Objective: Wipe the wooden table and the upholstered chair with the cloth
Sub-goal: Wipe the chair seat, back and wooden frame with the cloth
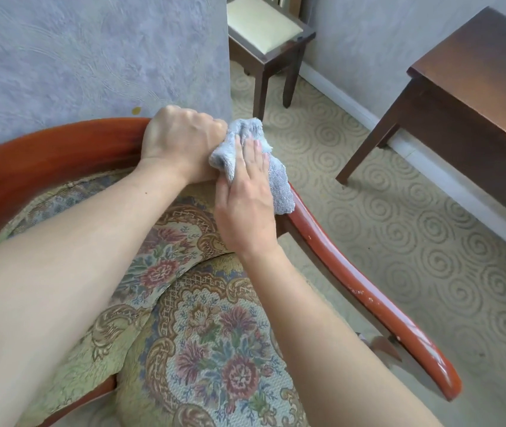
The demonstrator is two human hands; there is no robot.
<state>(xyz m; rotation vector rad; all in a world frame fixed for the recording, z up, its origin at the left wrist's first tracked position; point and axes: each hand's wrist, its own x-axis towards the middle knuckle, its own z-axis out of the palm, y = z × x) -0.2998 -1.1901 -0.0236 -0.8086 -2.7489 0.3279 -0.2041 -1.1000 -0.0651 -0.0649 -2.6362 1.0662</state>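
The upholstered chair [60,149] fills the lower left, with a curved red-brown wooden frame and floral fabric on seat and back. A light blue cloth [279,183] is draped over the frame where the back meets the right armrest. My left hand [180,140] is fisted around the top rail, touching the cloth's left edge. My right hand [245,198] lies flat on the cloth, pressing it against the frame. The dark wooden table [479,72] stands at the upper right, away from both hands.
A dark wooden chair with a cream cushion [264,29] stands at the back by the wall. A grey textured wall [91,57] rises right behind the upholstered chair. Swirl-patterned carpet [399,226] covers the floor between chair and table.
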